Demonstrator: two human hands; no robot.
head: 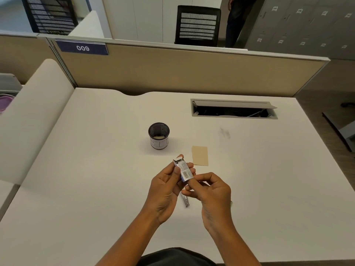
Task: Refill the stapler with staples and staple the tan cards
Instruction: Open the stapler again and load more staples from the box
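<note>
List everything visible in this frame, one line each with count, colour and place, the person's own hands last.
staple box: 1, white with a barcode label, open at its far end, held above the desk
stapler: 1, silver metal, mostly hidden under the hands, on the desk
tan cards: 1 stack, count unclear, tan, on the desk right of the box
pen cup: 1, black mesh, mid-desk
cable hatch: 1, grey, lid raised, far right of desk
desk: 1, white
partition: 1, tan, behind desk
number sign: 1, blue, reads 009 mirrored
office chairs: 2, black, beyond partition
left hand: 1, grip on the box
right hand: 1, pinching the box's near end
</note>
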